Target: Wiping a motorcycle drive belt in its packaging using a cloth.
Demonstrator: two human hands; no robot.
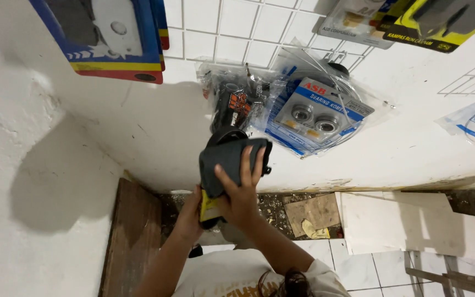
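Note:
A dark grey folded rubber piece (pixel 227 158) with a yellow label (pixel 209 209) at its lower end is held up in front of a white wall. My right hand (pixel 241 193) lies over its front with the fingers spread and pressed on the rubber. My left hand (pixel 191 213) grips the lower end by the yellow label from the left and is partly hidden behind the piece. The top of the rubber piece overlaps a black round part behind it.
A white wire grid (pixel 259 27) on the wall carries hanging packs: a blister card with two bearings (pixel 315 114), a clear bag of black parts (pixel 236 99), a blue card pack (pixel 111 33), a yellow-black pack (pixel 441 22). Below lie a wooden board (pixel 133 231), pale slabs (pixel 408 223) and rubble.

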